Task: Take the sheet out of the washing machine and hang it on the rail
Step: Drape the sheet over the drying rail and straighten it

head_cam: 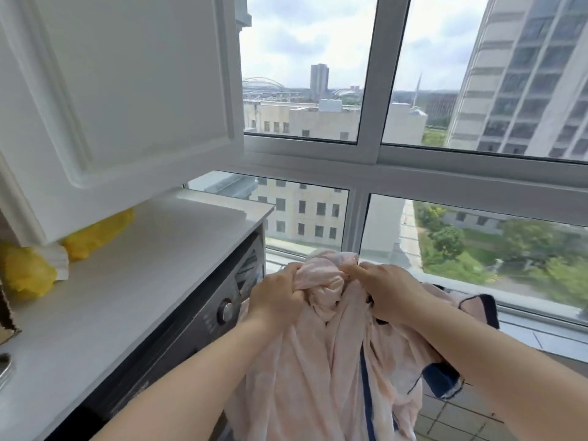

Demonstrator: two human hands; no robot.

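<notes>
The sheet (321, 361), pale pink with dark blue edging, hangs bunched in front of the person, out of the washing machine (203, 323). Both hands grip its top: the left hand (280, 297) has its fingers curled into the folds, and the right hand (386, 291) pinches the cloth just beside it. The machine sits to the left under a white table (127, 265) bearing yellow bags (95, 233). Behind is a window (369, 148).
</notes>
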